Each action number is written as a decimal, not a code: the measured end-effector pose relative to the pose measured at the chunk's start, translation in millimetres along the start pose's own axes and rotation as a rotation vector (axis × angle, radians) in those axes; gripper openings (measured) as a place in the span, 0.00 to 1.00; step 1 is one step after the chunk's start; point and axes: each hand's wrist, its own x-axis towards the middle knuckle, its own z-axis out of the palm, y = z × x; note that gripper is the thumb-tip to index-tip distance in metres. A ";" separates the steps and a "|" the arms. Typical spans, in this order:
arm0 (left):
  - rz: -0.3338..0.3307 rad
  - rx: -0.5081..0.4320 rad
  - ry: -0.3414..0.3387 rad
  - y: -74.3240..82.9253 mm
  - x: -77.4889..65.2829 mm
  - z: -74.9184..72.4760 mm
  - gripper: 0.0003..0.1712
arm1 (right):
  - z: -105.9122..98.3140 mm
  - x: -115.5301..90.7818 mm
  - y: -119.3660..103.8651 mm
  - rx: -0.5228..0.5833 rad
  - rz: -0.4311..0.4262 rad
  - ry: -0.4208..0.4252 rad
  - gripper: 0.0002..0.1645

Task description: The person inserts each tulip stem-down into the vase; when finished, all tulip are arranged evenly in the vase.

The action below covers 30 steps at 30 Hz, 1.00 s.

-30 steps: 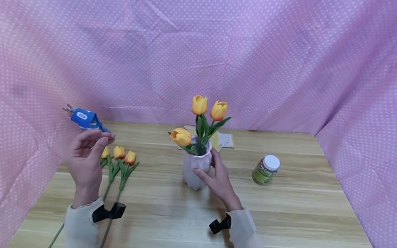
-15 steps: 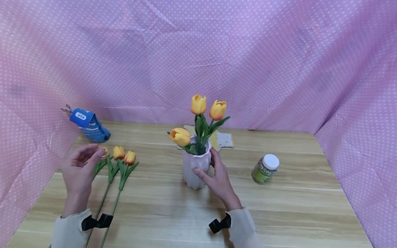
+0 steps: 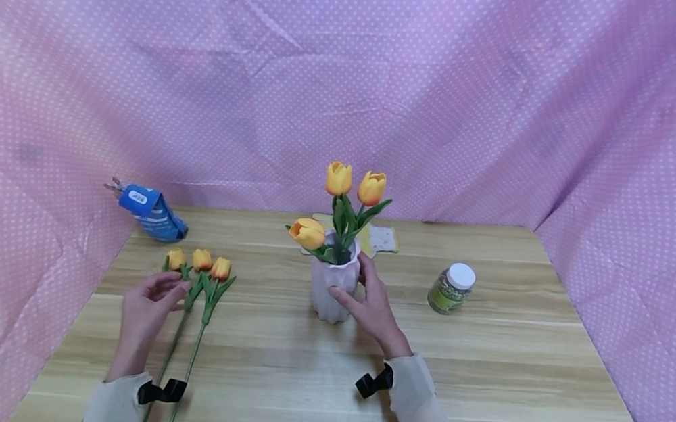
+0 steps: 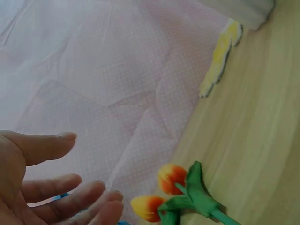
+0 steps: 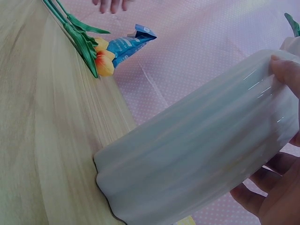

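A white fluted vase (image 3: 330, 292) stands upright on the table with several green leaves and 3 yellow-orange tulips (image 3: 338, 179) in it. My right hand (image 3: 374, 309) grips the vase's right side, thumb in front; in the right wrist view its fingers (image 5: 272, 183) curl round the smooth wall. My left hand (image 3: 148, 305) hovers at the three tulips lying on the table (image 3: 220, 268), close above the leftmost tulip (image 3: 176, 259) and hiding part of its stem. In the left wrist view the left thumb (image 4: 49, 147) and fingers are apart with nothing between them.
A blue packet (image 3: 157, 214) stands at the back left of the wooden table (image 3: 497, 403). On the right is a white-lidded jar (image 3: 451, 290). A yellow and white cloth (image 3: 383, 239) lies behind the vase. Pink dotted fabric (image 3: 349, 90) surrounds the table's back and sides.
My left hand has come down and nearer, from in front of the blue packet to the leaves of the lying tulips. The right hand and the vase have stayed in place.
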 end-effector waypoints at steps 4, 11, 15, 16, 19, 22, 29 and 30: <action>-0.011 0.189 -0.058 -8.8 -0.7 0.2 0.23 | -0.3 -0.2 -0.6 -0.001 0.010 0.001 0.48; -0.038 0.322 -0.146 -17.6 -2.5 3.5 0.26 | 0.0 0.0 -1.4 -0.002 0.025 -0.002 0.48; -0.002 0.402 -0.194 -21.3 -3.5 6.5 0.25 | 0.2 0.0 -1.4 0.000 0.032 -0.004 0.48; 0.003 0.421 -0.202 -22.1 -3.8 7.3 0.25 | 0.2 -0.1 -1.4 0.000 0.033 -0.004 0.48; 0.023 0.472 -0.222 -25.5 -3.5 9.7 0.26 | 0.4 -0.2 -1.5 0.001 0.040 -0.005 0.48; 0.028 0.522 -0.235 -29.7 -3.1 12.3 0.27 | 0.3 -0.4 -1.9 0.001 0.044 -0.006 0.48; 0.048 0.577 -0.236 -33.9 -4.5 15.6 0.27 | 0.5 -0.1 -2.0 0.004 0.050 -0.007 0.48; 0.048 0.585 -0.233 -34.0 -5.1 15.7 0.26 | 0.5 -0.2 -2.1 0.004 0.051 -0.008 0.48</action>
